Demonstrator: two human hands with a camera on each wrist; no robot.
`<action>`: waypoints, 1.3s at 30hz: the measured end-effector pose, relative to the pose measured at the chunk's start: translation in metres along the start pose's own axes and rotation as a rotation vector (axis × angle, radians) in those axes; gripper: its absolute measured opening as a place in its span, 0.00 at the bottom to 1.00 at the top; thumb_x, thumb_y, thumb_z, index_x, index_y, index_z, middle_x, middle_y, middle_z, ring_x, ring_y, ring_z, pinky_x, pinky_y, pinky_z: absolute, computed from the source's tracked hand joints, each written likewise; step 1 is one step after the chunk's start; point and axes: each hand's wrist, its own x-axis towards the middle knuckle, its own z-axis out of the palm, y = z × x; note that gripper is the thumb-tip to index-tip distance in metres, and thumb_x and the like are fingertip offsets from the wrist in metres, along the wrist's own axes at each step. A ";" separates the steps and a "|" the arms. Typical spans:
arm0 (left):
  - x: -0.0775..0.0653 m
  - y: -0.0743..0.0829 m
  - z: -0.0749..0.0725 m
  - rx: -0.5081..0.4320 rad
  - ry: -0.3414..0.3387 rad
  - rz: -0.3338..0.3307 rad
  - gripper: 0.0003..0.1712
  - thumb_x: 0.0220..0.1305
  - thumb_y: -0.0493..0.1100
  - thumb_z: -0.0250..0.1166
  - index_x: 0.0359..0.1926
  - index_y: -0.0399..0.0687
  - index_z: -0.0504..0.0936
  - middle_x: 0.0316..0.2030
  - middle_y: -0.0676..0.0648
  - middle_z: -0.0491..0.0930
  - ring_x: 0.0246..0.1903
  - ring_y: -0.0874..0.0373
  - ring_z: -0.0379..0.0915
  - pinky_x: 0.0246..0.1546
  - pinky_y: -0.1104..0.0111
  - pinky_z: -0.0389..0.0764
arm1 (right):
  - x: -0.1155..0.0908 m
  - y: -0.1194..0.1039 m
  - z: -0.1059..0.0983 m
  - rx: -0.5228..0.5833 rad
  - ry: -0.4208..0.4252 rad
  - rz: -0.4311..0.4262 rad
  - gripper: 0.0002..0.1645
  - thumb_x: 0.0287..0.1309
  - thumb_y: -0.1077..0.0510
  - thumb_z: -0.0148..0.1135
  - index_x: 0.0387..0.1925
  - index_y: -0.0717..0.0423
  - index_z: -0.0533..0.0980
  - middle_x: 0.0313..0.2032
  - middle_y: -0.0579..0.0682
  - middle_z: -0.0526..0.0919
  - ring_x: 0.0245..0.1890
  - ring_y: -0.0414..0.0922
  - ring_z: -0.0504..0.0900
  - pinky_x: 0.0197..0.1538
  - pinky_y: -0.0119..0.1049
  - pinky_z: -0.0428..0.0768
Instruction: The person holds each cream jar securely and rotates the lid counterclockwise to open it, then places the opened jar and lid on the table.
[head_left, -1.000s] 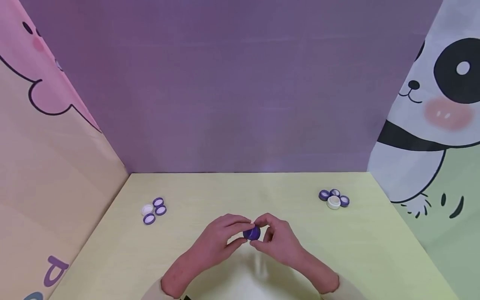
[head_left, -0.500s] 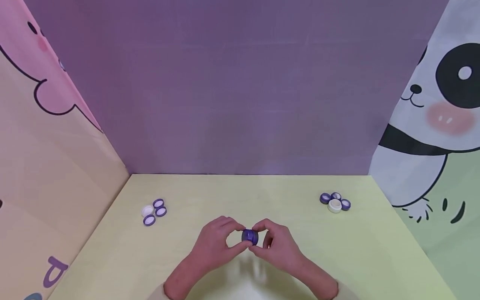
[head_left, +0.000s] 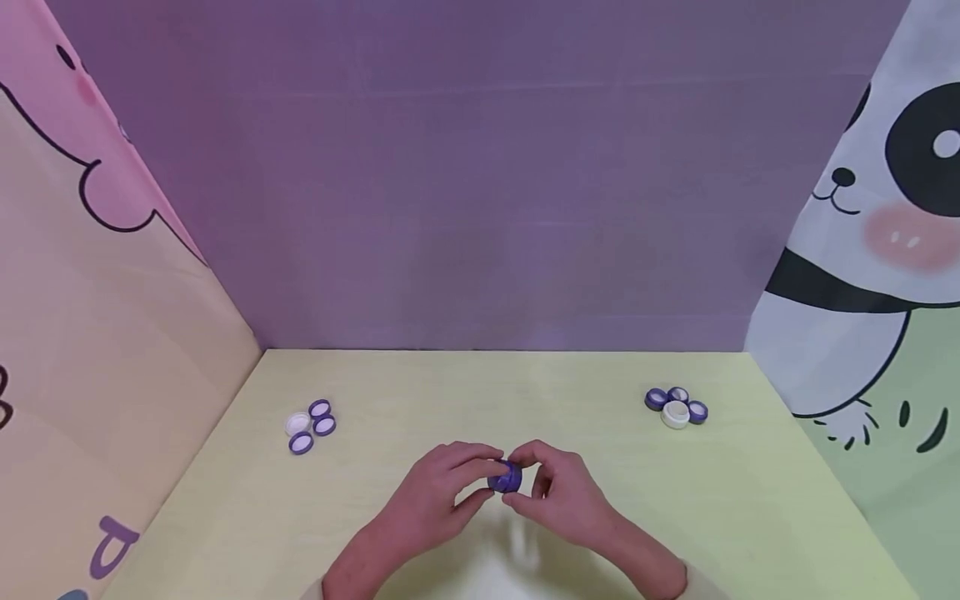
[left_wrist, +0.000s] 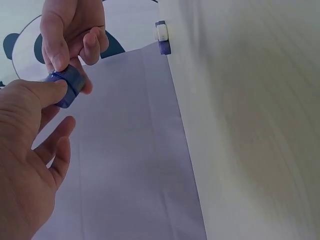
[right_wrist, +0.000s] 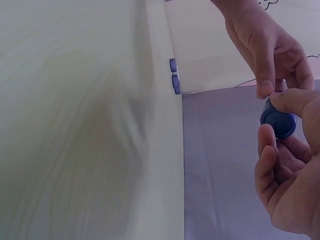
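Both hands hold a small purple round jar (head_left: 506, 477) with a lid, raised above the table in front of the body. My left hand (head_left: 438, 492) pinches the lid side between thumb and fingers, its fingers reaching over the top. From the other side, my right hand (head_left: 562, 498) grips the jar body between thumb and index finger. In the left wrist view a seam runs across the jar (left_wrist: 71, 86) between its two halves. The right wrist view shows the flat round end of the jar (right_wrist: 279, 124).
At the table's left lie several purple-rimmed round lids (head_left: 302, 442) beside a white one (head_left: 297, 424). Towards the right back sit several small purple jars (head_left: 656, 399) around a white one (head_left: 676, 415). A purple wall (head_left: 480, 208) closes off the table's (head_left: 480, 392) back edge.
The left fingers shift from over the jar to a pinch at its side, then back over it. The jar turns slightly between the hands. The right hand keeps its grip.
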 end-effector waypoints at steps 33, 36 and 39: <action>-0.012 -0.001 -0.009 -0.054 0.001 -0.061 0.28 0.55 0.35 0.73 0.58 0.51 0.79 0.53 0.53 0.78 0.50 0.61 0.77 0.46 0.67 0.78 | 0.005 0.003 0.010 0.064 -0.026 -0.106 0.19 0.52 0.58 0.74 0.45 0.43 0.77 0.38 0.40 0.83 0.14 0.34 0.70 0.17 0.31 0.73; -0.012 -0.001 -0.008 -0.073 -0.024 -0.108 0.24 0.60 0.41 0.70 0.58 0.51 0.79 0.49 0.57 0.80 0.46 0.64 0.77 0.44 0.71 0.77 | 0.004 0.003 0.009 0.047 -0.023 -0.100 0.19 0.51 0.58 0.75 0.44 0.43 0.77 0.38 0.39 0.83 0.15 0.34 0.71 0.18 0.31 0.74; -0.014 0.001 -0.004 -0.073 -0.019 -0.157 0.21 0.63 0.48 0.68 0.56 0.51 0.80 0.41 0.60 0.81 0.38 0.66 0.76 0.39 0.73 0.76 | -0.001 0.003 0.009 0.030 -0.018 -0.089 0.20 0.50 0.57 0.75 0.44 0.43 0.77 0.39 0.39 0.83 0.15 0.33 0.71 0.18 0.31 0.74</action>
